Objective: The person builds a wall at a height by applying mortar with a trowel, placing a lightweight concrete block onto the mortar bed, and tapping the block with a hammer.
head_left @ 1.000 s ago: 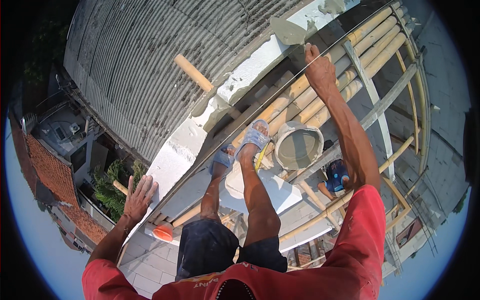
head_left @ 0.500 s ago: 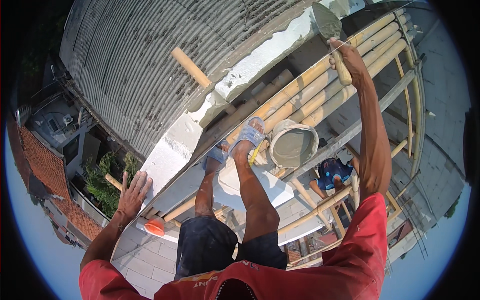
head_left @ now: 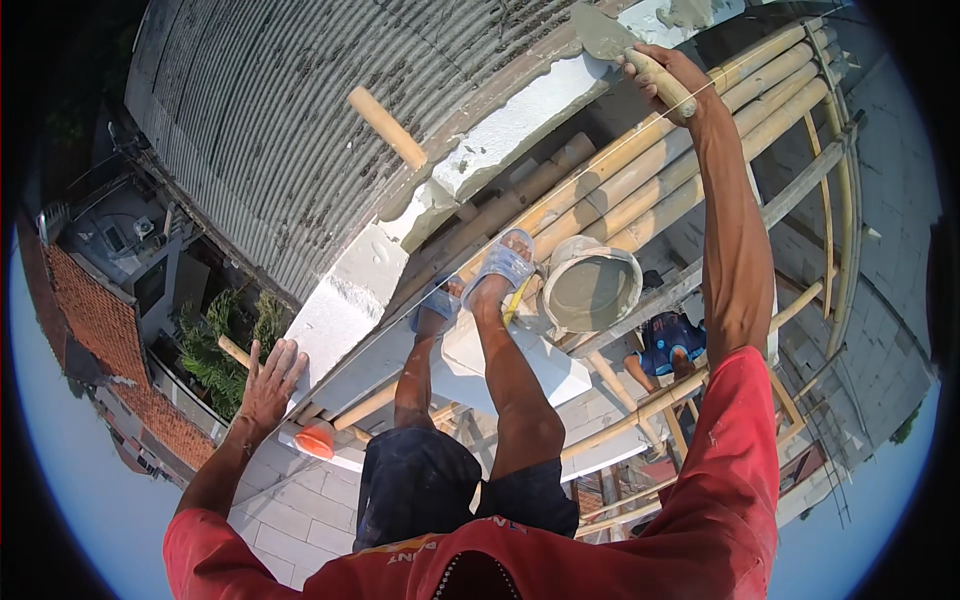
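At the far right, my right hand (head_left: pixel 678 82) is closed round the wooden handle of a trowel (head_left: pixel 602 34). Its grey-smeared blade points left, over the far stretch of a wall of white blocks (head_left: pixel 535 112). Grey mortar (head_left: pixel 686 10) lies on the wall beyond the blade. My left hand (head_left: pixel 267 384) rests with spread fingers against the near end of the wall, holding nothing. By my sandalled feet stands a pale bucket (head_left: pixel 633 288) with grey mortar inside.
Bamboo poles (head_left: pixel 640 215) form the scaffold beneath my feet. A bamboo stub (head_left: pixel 387 127) juts out beside the corrugated roof (head_left: pixel 300 120). A thin string (head_left: pixel 712 82) runs along the wall. Below, another person (head_left: pixel 668 345) is partly visible. An orange object (head_left: pixel 315 440) lies near my left forearm.
My right hand has moved slightly left and farther away, and the trowel has swung so its blade points left over the wall. My left hand remains at the wall's near end.
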